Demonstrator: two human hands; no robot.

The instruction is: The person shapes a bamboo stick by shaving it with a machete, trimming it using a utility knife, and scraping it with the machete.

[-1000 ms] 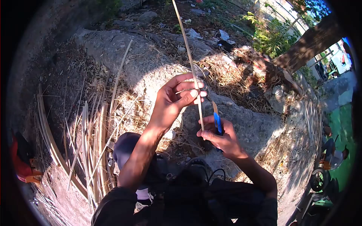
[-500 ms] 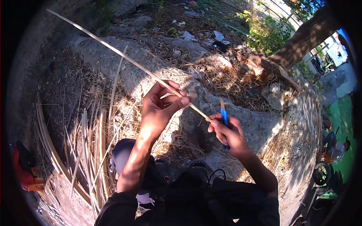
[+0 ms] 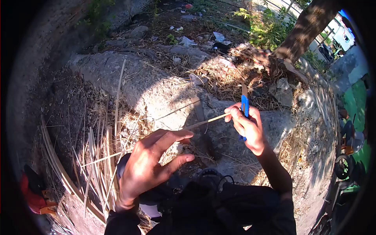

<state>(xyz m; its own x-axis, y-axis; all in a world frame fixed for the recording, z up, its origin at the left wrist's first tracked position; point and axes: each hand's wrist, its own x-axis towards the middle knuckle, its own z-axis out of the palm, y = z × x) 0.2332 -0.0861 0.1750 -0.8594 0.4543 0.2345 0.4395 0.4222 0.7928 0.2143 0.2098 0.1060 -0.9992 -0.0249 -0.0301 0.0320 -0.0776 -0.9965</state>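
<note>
My right hand (image 3: 247, 124) pinches one end of a thin pale strip (image 3: 213, 119) between thumb and fingertips. It also holds a blue utility knife (image 3: 244, 105), whose blade points up. From there the strip slants down to the left, passes behind my left hand (image 3: 154, 162), and seems to come out on its far side over the bundle. The thumb and fingers of my left hand are apart, close below the strip and not closed on it. Long pale strips (image 3: 94, 156) lie in a loose bundle at the left.
A long rock ledge (image 3: 156, 84) crosses the view beyond my hands, with dry shavings (image 3: 219, 78) around it. A tree trunk (image 3: 303, 33) leans at the upper right. A red and orange object (image 3: 33, 192) stands at the left edge. A wheel (image 3: 344, 166) shows at the right.
My left hand has moved down and left and opened from the strip. My right hand has risen to the right with the knife and strip end. The strip's far end has swung down to the left.
</note>
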